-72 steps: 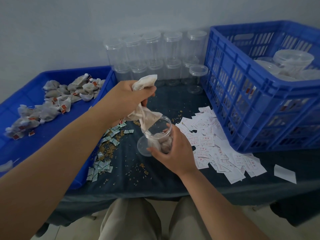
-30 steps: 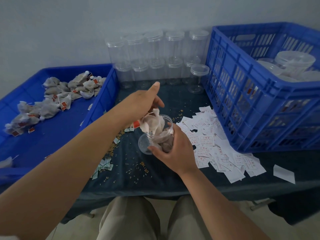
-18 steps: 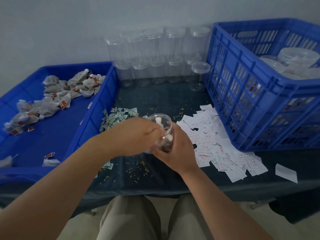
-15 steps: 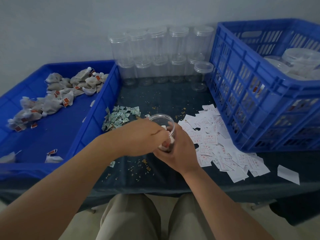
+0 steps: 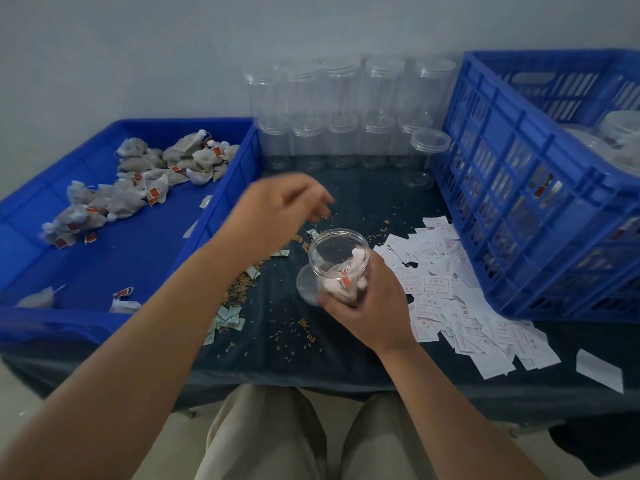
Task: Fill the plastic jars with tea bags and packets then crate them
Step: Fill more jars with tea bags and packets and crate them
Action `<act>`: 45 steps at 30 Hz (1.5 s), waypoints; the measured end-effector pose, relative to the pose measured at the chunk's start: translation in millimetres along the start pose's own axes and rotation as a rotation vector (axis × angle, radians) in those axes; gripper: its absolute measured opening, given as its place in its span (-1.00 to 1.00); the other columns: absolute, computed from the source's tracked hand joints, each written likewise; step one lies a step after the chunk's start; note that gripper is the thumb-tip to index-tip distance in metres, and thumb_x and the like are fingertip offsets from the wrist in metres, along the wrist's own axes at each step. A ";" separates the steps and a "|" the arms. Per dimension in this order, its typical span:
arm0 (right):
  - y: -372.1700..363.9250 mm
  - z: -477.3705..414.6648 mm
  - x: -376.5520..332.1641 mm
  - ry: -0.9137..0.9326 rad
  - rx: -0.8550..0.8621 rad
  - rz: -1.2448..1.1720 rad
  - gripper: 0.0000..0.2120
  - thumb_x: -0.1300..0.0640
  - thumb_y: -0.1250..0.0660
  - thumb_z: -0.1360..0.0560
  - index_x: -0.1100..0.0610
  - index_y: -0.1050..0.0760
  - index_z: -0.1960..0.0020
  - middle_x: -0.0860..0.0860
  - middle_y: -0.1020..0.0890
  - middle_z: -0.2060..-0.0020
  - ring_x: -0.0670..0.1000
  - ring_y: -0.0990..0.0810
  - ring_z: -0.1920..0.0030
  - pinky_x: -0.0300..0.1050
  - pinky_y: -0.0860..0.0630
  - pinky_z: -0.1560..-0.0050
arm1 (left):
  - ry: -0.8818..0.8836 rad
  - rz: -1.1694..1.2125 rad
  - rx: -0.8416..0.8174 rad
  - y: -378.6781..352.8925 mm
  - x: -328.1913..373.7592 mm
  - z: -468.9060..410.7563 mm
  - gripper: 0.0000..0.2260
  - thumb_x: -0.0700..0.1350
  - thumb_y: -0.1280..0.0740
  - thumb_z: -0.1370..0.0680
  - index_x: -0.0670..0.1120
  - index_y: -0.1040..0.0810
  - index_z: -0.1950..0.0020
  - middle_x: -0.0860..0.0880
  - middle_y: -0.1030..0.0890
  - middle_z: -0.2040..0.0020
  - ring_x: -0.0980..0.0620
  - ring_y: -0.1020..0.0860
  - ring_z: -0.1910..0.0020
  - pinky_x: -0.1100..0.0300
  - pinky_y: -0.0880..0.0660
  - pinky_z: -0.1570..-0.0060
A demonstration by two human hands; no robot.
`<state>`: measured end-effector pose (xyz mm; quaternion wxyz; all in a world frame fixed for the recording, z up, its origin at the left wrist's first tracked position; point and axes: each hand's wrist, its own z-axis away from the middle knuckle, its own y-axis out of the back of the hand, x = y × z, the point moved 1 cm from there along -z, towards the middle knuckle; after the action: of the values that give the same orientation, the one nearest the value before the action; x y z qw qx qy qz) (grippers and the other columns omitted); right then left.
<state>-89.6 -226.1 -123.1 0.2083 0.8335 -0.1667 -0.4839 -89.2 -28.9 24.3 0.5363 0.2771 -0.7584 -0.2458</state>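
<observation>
**A:** Head view: the fingers?
**B:** Right hand (image 5: 370,306) grips the jar (image 5: 337,254), tilted over the table (image 5: 346,344); left hand (image 5: 277,209) hovers beside it, blurred, fingers loosely curled, empty.
**A:** The jar?
**B:** Clear, lidless, tea bags (image 5: 346,280) low inside; open table behind; crate (image 5: 519,209) right, tray (image 5: 138,258) left.

I've got the clear lidless jar (image 5: 337,258) tilted in my right hand (image 5: 367,306), a few tea bags (image 5: 346,284) inside, white packets (image 5: 436,285) scattered just beside it, blue crate (image 5: 519,202) further right.
</observation>
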 end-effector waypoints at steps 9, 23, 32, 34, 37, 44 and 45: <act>-1.1 -0.2 3.8 -0.021 0.004 -0.019 -0.20 -0.32 -0.60 -0.32 0.09 -0.47 -0.38 -0.12 -0.65 -0.13 -0.04 -0.65 -0.14 0.07 -0.66 -0.08 | 0.491 -0.820 -0.428 -26.4 -105.4 -18.1 -0.63 -0.04 -0.35 -0.66 0.16 -0.53 -0.47 -0.06 -0.55 -0.43 -0.14 -0.55 -0.35 -0.09 -0.60 -0.20; 3.6 1.9 -2.1 -0.027 0.024 -0.016 -0.14 -0.32 -0.61 -0.31 0.12 -0.47 -0.42 -0.08 -0.66 -0.18 -0.01 -0.65 -0.17 0.08 -0.64 -0.12 | 0.094 0.040 0.119 -16.0 -31.0 16.5 -0.94 0.15 -0.47 -0.59 0.24 -0.68 -0.04 0.28 -0.71 0.15 0.26 -0.68 0.18 0.46 -0.50 0.24; 6.3 7.1 -2.5 -0.006 0.096 -0.005 -0.08 -0.36 -0.60 -0.32 0.19 -0.48 -0.45 0.02 -0.65 -0.26 0.03 -0.64 -0.25 0.07 -0.63 -0.21 | 0.072 0.092 0.216 -38.6 -14.1 0.2 -0.90 0.06 -0.38 -0.64 0.23 -0.68 0.00 0.25 -0.66 0.10 0.25 -0.61 0.10 0.45 -0.47 0.18; 7.2 8.3 -1.4 0.000 0.172 0.013 -0.06 -0.40 -0.54 -0.33 0.23 -0.47 -0.46 0.05 -0.65 -0.27 0.05 -0.64 -0.26 0.05 -0.64 -0.25 | 0.198 0.052 0.192 -47.5 -29.9 -13.7 -0.88 0.03 -0.38 -0.65 0.23 -0.65 0.04 0.27 -0.67 0.14 0.29 -0.61 0.15 0.43 -0.49 0.25; 11.1 9.6 5.0 -0.014 0.340 -0.002 -0.12 -0.34 -0.52 -0.36 0.22 -0.45 -0.45 0.08 -0.64 -0.22 0.08 -0.65 -0.19 0.08 -0.66 -0.19 | 0.241 -0.145 -0.135 -79.9 -45.0 -27.7 -0.91 -0.02 -0.42 -0.62 0.15 -0.70 0.04 0.22 -0.70 0.15 0.27 -0.63 0.19 0.22 -0.57 0.12; 13.2 1.7 13.2 -0.147 0.549 -0.044 -0.11 -0.33 -0.55 -0.34 0.24 -0.45 -0.42 0.10 -0.62 -0.21 0.11 -0.61 -0.19 -0.03 -0.54 -0.24 | 0.072 -0.361 -0.440 -139.3 -46.5 -43.1 -0.86 -0.06 -0.36 -0.58 0.01 -0.66 -0.09 -0.01 -0.71 -0.08 -0.06 -0.65 -0.02 0.01 -0.63 -0.03; 13.4 1.6 12.8 -0.154 0.549 -0.049 -0.10 -0.32 -0.55 -0.33 0.25 -0.45 -0.43 0.11 -0.62 -0.22 0.11 -0.61 -0.20 -0.02 -0.54 -0.25 | 0.070 -0.370 -0.440 -142.0 -48.2 -45.2 -0.86 -0.05 -0.36 -0.58 0.01 -0.66 -0.10 -0.02 -0.71 -0.09 -0.07 -0.65 -0.04 0.00 -0.63 -0.05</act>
<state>-85.9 -244.0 -126.5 -0.0505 0.8232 -0.2865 -0.4875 -10.9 -102.4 -89.7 0.5554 0.2962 -0.6044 -0.4884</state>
